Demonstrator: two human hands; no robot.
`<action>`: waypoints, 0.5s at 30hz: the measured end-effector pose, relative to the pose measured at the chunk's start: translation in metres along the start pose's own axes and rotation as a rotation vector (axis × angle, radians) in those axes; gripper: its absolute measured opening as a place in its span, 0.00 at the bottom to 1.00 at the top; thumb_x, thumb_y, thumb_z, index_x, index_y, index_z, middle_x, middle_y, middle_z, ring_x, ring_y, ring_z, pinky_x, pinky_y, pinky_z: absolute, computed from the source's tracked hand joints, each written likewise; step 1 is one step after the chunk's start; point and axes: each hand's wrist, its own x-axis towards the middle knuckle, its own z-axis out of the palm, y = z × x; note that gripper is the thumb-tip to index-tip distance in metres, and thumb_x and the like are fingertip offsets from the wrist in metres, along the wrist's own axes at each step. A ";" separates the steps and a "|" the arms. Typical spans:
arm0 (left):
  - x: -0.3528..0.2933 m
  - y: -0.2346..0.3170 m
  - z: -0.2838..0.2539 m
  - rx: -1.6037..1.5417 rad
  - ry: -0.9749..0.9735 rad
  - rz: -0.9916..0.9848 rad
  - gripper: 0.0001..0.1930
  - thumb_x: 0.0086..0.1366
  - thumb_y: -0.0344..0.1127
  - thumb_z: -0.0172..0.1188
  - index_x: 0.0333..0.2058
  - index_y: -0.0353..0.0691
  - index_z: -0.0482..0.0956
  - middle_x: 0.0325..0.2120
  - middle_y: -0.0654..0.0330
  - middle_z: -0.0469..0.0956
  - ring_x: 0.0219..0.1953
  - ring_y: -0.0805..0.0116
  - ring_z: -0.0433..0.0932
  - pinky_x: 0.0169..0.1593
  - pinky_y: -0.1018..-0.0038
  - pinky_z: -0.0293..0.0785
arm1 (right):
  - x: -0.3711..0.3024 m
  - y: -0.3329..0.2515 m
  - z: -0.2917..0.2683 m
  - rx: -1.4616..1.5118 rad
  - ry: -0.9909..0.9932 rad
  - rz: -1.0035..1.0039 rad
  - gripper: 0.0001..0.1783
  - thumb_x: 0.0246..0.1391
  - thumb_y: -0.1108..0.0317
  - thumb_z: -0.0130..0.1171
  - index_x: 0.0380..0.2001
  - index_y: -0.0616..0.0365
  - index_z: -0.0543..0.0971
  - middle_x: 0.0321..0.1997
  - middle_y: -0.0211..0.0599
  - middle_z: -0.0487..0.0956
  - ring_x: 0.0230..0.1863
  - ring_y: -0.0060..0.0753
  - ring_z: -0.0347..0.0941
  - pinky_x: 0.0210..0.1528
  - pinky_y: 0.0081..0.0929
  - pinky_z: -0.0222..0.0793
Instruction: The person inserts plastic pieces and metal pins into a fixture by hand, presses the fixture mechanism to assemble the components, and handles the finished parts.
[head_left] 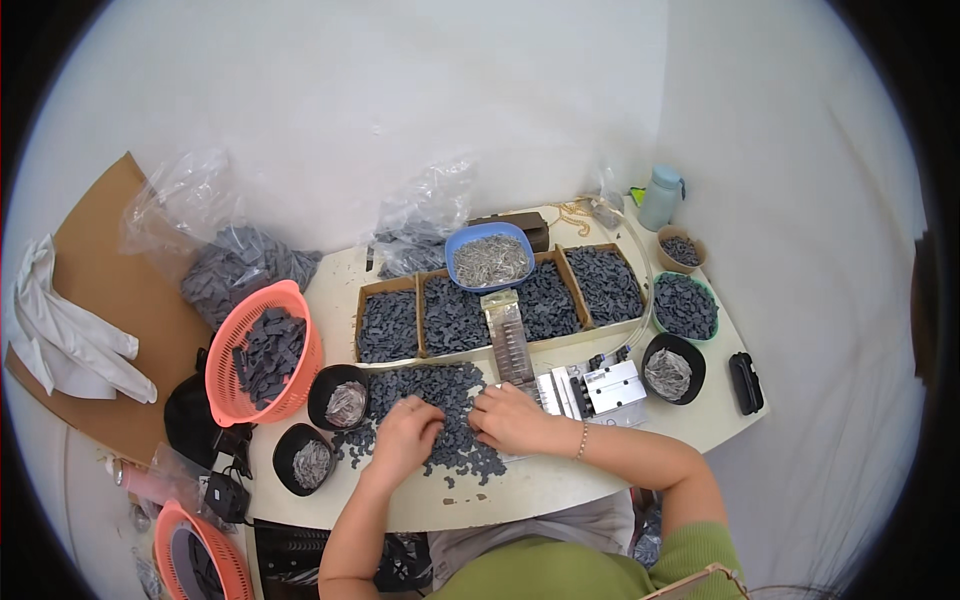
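Observation:
A loose pile of small dark grey parts [440, 385] is spread on the near middle of the table. My left hand [405, 432] is over its left side, fingers curled together in a pinch. My right hand [512, 418] rests at its right edge, with its fingertips bent in against the parts. Whatever small thing either hand pinches is hidden by the fingers. Just beyond my right hand stands a metal fixture [610, 387] with silver blocks. A clear ribbed strip [508, 340] runs from it toward a blue basin [490, 228] of thin metal pieces.
A divided cardboard tray [420, 320] of grey parts spans the back. Black bowls [318, 392] [285, 470] stand left, another black bowl [698, 385] right. A pink basket [315, 350] holds larger grey pieces. Far right are a green bowl [712, 325], a bottle [660, 200] and a black case [745, 383].

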 end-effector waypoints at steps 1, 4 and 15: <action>-0.002 0.003 0.002 -0.019 -0.043 0.095 0.09 0.49 0.25 0.64 0.32 0.39 0.80 0.27 0.56 0.74 0.35 0.56 0.75 0.39 0.66 0.72 | 0.000 0.002 0.000 0.000 0.001 0.001 0.10 0.45 0.62 0.63 0.30 0.53 0.78 0.32 0.33 0.75 0.40 0.38 0.70 0.42 0.34 0.65; -0.009 0.018 0.013 0.095 -0.148 0.132 0.12 0.48 0.27 0.66 0.35 0.40 0.82 0.29 0.58 0.74 0.37 0.57 0.74 0.41 0.65 0.71 | 0.002 0.008 -0.014 0.312 0.074 0.129 0.07 0.48 0.69 0.59 0.32 0.55 0.75 0.30 0.37 0.76 0.38 0.45 0.74 0.40 0.41 0.69; 0.016 0.022 0.025 -0.185 -0.065 0.014 0.06 0.52 0.26 0.63 0.28 0.37 0.74 0.25 0.56 0.73 0.32 0.55 0.74 0.36 0.65 0.71 | -0.050 0.021 -0.018 0.142 0.153 0.120 0.08 0.48 0.64 0.60 0.27 0.56 0.77 0.29 0.35 0.74 0.34 0.40 0.73 0.35 0.35 0.72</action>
